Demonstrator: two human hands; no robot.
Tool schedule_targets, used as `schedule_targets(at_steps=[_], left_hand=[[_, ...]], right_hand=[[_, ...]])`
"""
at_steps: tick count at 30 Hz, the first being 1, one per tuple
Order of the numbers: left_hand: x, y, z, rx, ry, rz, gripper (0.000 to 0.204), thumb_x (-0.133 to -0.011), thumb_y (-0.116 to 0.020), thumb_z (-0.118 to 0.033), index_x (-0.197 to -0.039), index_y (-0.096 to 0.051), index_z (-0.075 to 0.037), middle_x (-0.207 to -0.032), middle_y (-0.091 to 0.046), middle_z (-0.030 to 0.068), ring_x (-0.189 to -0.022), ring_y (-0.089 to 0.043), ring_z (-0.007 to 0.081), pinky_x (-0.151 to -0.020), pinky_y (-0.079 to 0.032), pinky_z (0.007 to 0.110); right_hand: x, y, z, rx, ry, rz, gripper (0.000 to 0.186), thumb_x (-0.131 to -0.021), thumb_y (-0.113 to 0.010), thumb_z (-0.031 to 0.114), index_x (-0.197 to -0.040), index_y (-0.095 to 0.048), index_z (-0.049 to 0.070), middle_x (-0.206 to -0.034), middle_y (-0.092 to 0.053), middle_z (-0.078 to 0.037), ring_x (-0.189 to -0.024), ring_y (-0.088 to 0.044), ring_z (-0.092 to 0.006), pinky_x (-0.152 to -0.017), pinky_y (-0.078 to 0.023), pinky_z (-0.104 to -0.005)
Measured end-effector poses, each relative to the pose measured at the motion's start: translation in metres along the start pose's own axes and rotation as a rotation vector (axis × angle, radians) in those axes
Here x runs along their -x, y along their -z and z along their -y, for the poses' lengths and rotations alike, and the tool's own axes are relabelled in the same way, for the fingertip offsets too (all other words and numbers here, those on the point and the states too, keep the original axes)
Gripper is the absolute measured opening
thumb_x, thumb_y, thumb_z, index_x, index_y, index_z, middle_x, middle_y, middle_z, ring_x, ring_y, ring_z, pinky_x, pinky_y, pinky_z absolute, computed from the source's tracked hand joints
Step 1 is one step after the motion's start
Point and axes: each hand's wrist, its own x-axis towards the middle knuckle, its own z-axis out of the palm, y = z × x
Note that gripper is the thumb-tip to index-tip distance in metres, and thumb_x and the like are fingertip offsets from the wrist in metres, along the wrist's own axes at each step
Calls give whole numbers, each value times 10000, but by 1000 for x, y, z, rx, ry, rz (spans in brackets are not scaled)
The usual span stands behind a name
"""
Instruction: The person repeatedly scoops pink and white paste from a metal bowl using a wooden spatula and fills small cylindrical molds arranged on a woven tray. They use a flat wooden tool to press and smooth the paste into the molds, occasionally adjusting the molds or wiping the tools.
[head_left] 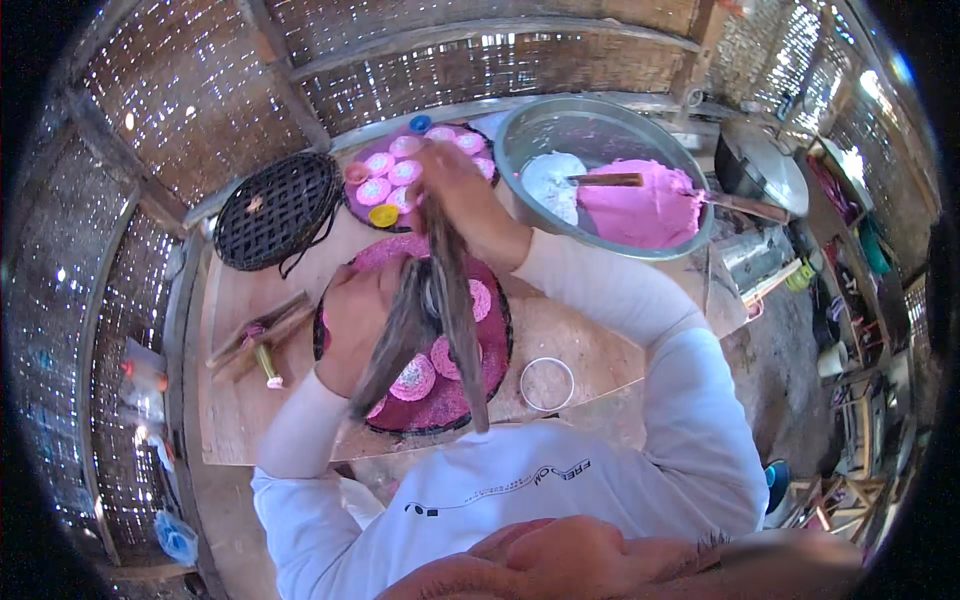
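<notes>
"What did the right hand (460,195) hold?"

"It was closed round the top of one of two wooden bars (455,310), which slanted down between it and the person's chest."

"And the left hand (358,310)?"

"Curled against the bars; its grip was hidden, so one couldn't tell what it held."

"How many trays?"

"Two. The near tray (492,365), under the left hand, showed four pink discs (413,378); the far tray (357,208), beyond it and below the right hand, showed at least seven."

"Anything else?"

"Three small cups (383,215) left of the right hand; right of it, one basin (625,128) with two dough mounds (640,215), one pink, one white."
</notes>
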Motion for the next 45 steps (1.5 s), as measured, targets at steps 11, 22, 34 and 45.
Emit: schedule_targets(at_steps=[11, 22, 34, 45], left_hand=[[-20, 20, -28, 768, -106, 606, 387, -608, -733, -247, -926, -594, -75, -808, -611, 120, -724, -604, 309, -607, -460, 388], [-33, -103, -66, 1829, 146, 161, 436, -686, -732, -148, -1061, -534, -49, -1036, -562, 74, -939, -544, 167, -860, -440, 311], [-134, -187, -31, 733, 346, -709, 378, -654, -721, -234, -941, -536, -72, -947, -515, 91, -939, -460, 244, -809, -385, 378], [-159, -245, -40, 382, 288, -633, 330, -668, -706, -217, -898, -523, -66, -909, -500, 95, -927, -452, 260, -791, -391, 389]], right_hand=[[83, 55, 136, 543, 142, 468, 288, -737, -554, 100, -931, -376, -17, -768, -426, -91, -701, -429, -205, -650, -372, -342], [17, 171, 87, -547, 461, -620, 166, -888, -451, 232, -825, -464, 79, -650, -482, -60, -608, -492, -201, -691, -461, -366], [-4, 222, -44, 1658, -224, 381, 225, -808, -526, 251, -801, -670, 78, -798, -660, -154, -767, -651, -298, -658, -516, -392], [-15, 226, -42, 1911, -136, 571, 82, -728, -585, 162, -732, -659, 127, -673, -640, -76, -621, -638, -220, -498, -466, -341]])
